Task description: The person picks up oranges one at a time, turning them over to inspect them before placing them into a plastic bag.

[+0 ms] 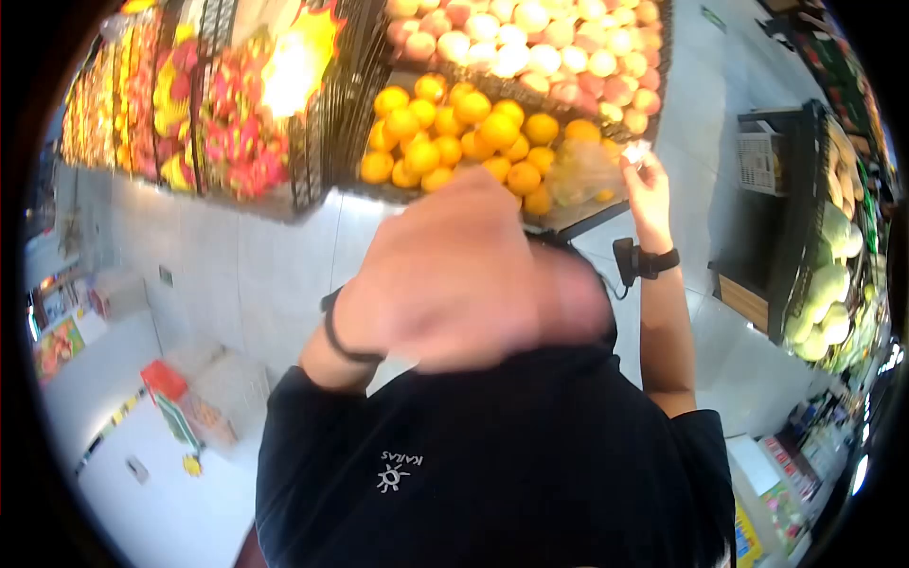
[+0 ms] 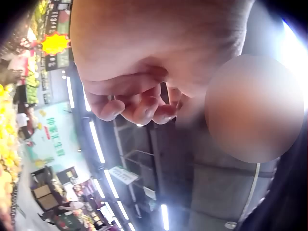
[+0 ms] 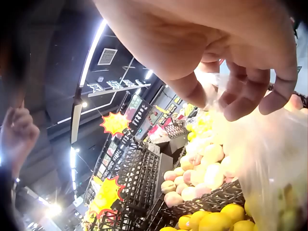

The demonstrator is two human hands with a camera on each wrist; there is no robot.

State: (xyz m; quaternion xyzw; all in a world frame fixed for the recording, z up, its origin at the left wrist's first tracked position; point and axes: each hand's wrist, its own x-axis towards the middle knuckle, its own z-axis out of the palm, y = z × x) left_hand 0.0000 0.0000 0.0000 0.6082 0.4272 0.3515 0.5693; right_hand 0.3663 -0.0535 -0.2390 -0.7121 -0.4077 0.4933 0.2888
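My left hand (image 1: pixel 445 275) is raised close in front of the head camera, blurred, over the black shirt. In the left wrist view its fingers (image 2: pixel 142 109) curl in toward the palm with nothing held, next to a blurred face. At arm's length, my right hand (image 1: pixel 650 194) pinches the gathered top of a clear plastic bag (image 1: pixel 582 170). The bag hangs over the right end of the oranges (image 1: pixel 473 133). In the right wrist view, thumb and fingertips meet at the bunched plastic, and the bag (image 3: pixel 274 163) drops below them. Yellow-green shapes show through its lower part.
Peaches (image 1: pixel 530 57) fill the crate behind the oranges. Dragon fruit (image 1: pixel 244 142) lies in a bin to the left, by a black crate wall (image 1: pixel 312 161). At the right stands a black shelf (image 1: pixel 800 227) with pale green melons (image 1: pixel 826 293). Tiled floor (image 1: pixel 275 237) runs between the stands.
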